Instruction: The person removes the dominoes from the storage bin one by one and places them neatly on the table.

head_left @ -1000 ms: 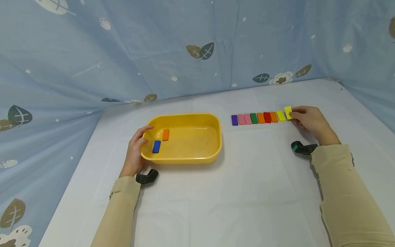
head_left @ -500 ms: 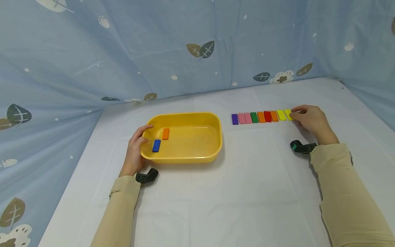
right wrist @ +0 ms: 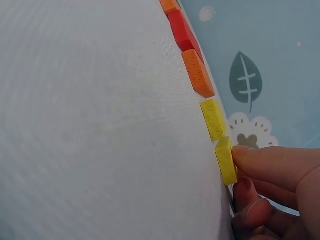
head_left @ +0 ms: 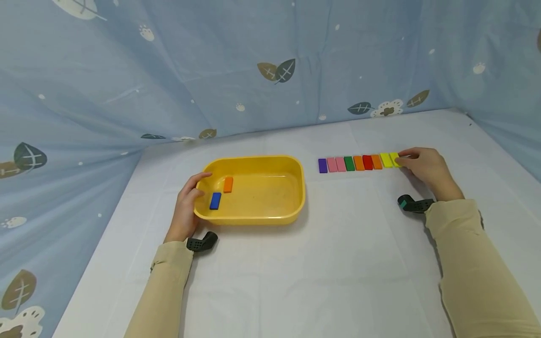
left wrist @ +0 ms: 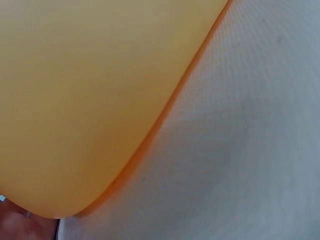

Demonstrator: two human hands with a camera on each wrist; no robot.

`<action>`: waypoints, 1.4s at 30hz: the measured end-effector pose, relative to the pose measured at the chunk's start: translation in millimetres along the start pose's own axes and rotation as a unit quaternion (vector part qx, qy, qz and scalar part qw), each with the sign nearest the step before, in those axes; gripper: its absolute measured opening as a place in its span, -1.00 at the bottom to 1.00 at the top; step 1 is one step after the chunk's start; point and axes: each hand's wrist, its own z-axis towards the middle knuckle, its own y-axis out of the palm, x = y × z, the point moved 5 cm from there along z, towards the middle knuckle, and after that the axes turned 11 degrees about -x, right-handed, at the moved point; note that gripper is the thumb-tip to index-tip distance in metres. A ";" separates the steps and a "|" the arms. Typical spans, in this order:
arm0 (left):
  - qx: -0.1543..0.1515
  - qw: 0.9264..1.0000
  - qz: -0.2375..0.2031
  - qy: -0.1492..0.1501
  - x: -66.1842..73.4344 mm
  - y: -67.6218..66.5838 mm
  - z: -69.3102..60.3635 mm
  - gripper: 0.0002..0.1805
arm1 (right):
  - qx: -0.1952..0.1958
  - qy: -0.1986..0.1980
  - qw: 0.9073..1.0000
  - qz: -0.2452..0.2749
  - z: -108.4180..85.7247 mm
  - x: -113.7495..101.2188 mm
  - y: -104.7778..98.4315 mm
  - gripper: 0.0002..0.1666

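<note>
My left hand (head_left: 184, 212) grips the left end of a yellow plastic tray (head_left: 249, 220), thumb and a finger over its rim. Inside lie a blue block (head_left: 215, 201) and an orange block (head_left: 228, 184). At the right end of a row of flat coloured blocks, my right hand (head_left: 430, 172) pinches a yellow block (right wrist: 226, 162) by its outer side. It stands close beside another yellow block (right wrist: 213, 120). The left wrist view shows mostly the tray's outer wall (left wrist: 90, 100), hiding most of the left hand.
Leftward along the row come an orange block (head_left: 376, 162), a red block (head_left: 367, 162), another orange one, a green block (head_left: 349, 163), two pink blocks and a purple block (head_left: 323, 165). A blue patterned cloth (head_left: 236, 70) hangs behind the white-covered table (head_left: 321, 263).
My right hand has lowered the yellow block from a tilted pose into line with the row's right end. The left hand and tray have stayed in place.
</note>
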 end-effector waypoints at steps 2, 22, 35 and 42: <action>0.001 1.000 0.000 -0.003 -0.6 0.0 -0.5 -0.49 | -0.002 0.001 1.000 0.003 0.0 0.7 0.8 -0.30; -0.005 1.000 -0.003 0.014 0.0 -0.3 2.1 -0.49 | -0.015 0.001 0.993 0.118 -11.5 -6.4 -10.1 -0.19; 0.000 1.000 0.002 0.012 2.0 -0.8 2.5 -0.48 | 0.008 -0.145 0.979 0.143 -0.6 -36.0 -5.6 -0.37; 0.002 1.000 0.002 0.004 0.8 -0.8 1.2 -0.48 | -0.019 -0.215 0.969 0.119 -18.1 -69.9 7.3 -0.41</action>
